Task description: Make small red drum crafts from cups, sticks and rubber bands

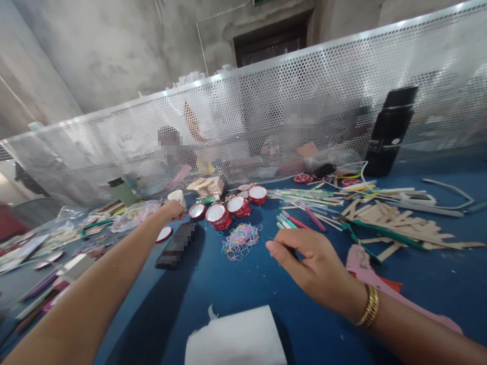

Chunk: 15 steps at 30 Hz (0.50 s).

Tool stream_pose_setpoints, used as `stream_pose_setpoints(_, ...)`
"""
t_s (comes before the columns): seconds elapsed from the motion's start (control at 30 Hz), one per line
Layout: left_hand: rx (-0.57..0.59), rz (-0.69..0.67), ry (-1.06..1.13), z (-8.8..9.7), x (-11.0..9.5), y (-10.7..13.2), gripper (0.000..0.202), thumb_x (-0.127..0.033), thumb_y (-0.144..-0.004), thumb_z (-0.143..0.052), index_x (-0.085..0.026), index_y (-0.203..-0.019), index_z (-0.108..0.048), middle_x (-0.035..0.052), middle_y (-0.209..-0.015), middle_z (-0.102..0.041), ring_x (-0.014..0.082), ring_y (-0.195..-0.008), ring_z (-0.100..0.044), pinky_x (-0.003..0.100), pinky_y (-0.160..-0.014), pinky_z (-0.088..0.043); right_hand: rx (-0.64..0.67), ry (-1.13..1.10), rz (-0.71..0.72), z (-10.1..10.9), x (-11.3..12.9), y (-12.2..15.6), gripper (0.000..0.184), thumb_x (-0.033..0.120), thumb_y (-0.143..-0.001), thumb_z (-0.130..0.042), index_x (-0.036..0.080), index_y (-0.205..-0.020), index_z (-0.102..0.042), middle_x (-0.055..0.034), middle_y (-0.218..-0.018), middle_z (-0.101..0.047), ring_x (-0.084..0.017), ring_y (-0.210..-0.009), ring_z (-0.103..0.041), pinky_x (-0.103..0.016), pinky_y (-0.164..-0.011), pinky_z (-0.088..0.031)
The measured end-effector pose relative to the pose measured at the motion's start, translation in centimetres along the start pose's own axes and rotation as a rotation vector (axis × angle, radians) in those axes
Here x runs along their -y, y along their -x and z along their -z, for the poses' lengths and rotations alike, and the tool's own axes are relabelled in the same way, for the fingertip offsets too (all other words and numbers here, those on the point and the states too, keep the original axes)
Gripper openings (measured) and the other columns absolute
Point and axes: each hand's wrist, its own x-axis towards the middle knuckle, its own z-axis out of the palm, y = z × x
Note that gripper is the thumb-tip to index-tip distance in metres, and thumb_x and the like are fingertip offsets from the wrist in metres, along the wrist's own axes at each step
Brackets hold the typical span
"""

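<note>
My left hand point(173, 209) is stretched far out over the blue table point(312, 334), fingers curled around a small white cup-shaped piece point(177, 196) beside several little red-and-white drums point(219, 215). A dark phone point(177, 245) lies just under that arm. My right hand point(310, 261), with a gold bangle point(370, 305) on the wrist, hovers over the table with thumb and fingers pinched together; whatever is in the pinch is too small to see. A heap of pastel rubber bands point(240, 240) lies just left of it.
A perforated metal screen point(342, 86) runs across the table's far side, with people seated behind it. Wooden craft sticks point(395, 218), coloured pens point(294, 220) and green-handled scissors point(376, 232) lie to the right. White foam point(236, 338) sits near me; a black device point(388, 133) leans on the screen.
</note>
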Motion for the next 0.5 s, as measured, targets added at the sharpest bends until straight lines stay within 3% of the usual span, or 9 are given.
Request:
stream_pose_setpoints(0.1, -0.111, -0.072, -0.098, 1.3, -0.2, 1.8, 0.023, -0.029, -0.087, -0.063, -0.01, -0.101, -0.065, 0.0084, -0.092, -0.068, 0.021, -0.086, -0.065, 0.03, -0.071, -0.05, -0.018, -0.02, 0.007, 0.1, 0.1, 0.0, 0.035, 0.031, -0.096, -0.048, 0.019, -0.063, -0.046, 0.0034, -0.058, -0.043, -0.01, -0.055, -0.039, -0.027, -0.055, -0.03)
stream_pose_setpoints(0.17, -0.17, -0.15, -0.149, 2.0, -0.2, 3.6, 0.017, -0.028, -0.08, -0.066, -0.015, -0.091, -0.068, 0.0042, -0.077, -0.068, 0.0206, -0.08, -0.065, 0.026, -0.062, -0.043, -0.035, -0.045, 0.02, 0.0, 0.0, -0.1, 0.026, 0.028, -0.094, -0.05, 0.019, -0.07, -0.053, 0.0022, -0.064, -0.05, -0.01, -0.059, -0.043, -0.026, -0.057, -0.034)
stream_pose_setpoints(0.27, -0.304, -0.393, -0.343, 1.7, 0.2, 7.1, 0.018, -0.03, -0.078, -0.061, -0.021, -0.093, -0.069, 0.0013, -0.079, -0.07, 0.0191, -0.079, -0.065, 0.025, -0.061, -0.038, -0.034, -0.085, 0.052, -0.2, -0.2, -0.1, 0.009, 0.021, -0.091, -0.054, 0.019, -0.084, -0.06, -0.0013, -0.083, -0.058, -0.011, -0.07, -0.05, -0.025, -0.065, -0.041)
stream_pose_setpoints(0.3, -0.301, -0.446, -0.382, 1.1, 0.3, 8.5, 0.018, -0.032, -0.08, -0.058, -0.022, -0.092, -0.068, 0.0009, -0.079, -0.071, 0.0188, -0.077, -0.065, 0.026, -0.061, -0.038, -0.016, -0.091, 0.051, -0.4, -0.3, -0.1, 0.007, 0.019, -0.09, -0.054, 0.02, -0.087, -0.061, -0.0019, -0.087, -0.059, -0.011, -0.074, -0.052, -0.025, -0.067, -0.042)
stream_pose_setpoints(0.33, -0.259, -0.495, -0.407, 0.3, 0.4, 10.0, 0.018, -0.034, -0.081, -0.056, -0.022, -0.088, -0.068, 0.0006, -0.076, -0.07, 0.0183, -0.074, -0.065, 0.026, -0.061, -0.038, 0.012, -0.095, 0.037, -0.5, -0.4, -0.1, 0.007, 0.016, -0.089, -0.055, 0.02, -0.088, -0.061, -0.0018, -0.089, -0.06, -0.011, -0.076, -0.053, -0.025, -0.068, -0.042)
stream_pose_setpoints(0.43, 0.016, -0.597, -0.396, -2.7, 0.2, 14.8, 0.021, -0.037, -0.086, -0.051, -0.021, -0.085, -0.065, -0.0006, -0.072, -0.068, 0.0163, -0.065, -0.063, 0.026, -0.06, -0.038, 0.142, -0.096, -0.049, -0.8, -0.3, 0.0, 0.009, 0.012, -0.083, -0.062, 0.021, -0.085, -0.061, 0.0017, -0.081, -0.063, -0.011, -0.074, -0.055, -0.024, -0.067, -0.041)
stream_pose_setpoints(0.5, 0.096, -0.662, -0.436, -4.7, -0.3, 17.7, 0.024, -0.038, -0.09, -0.048, -0.021, -0.081, -0.063, -0.0005, -0.069, -0.066, 0.0164, -0.064, -0.061, 0.026, -0.058, -0.036, 0.237, -0.07, -0.071, -0.9, -0.1, 0.1, 0.007, 0.017, -0.083, -0.066, 0.021, -0.081, -0.061, 0.0032, -0.077, -0.064, -0.011, -0.072, -0.055, -0.024, -0.066, -0.038)
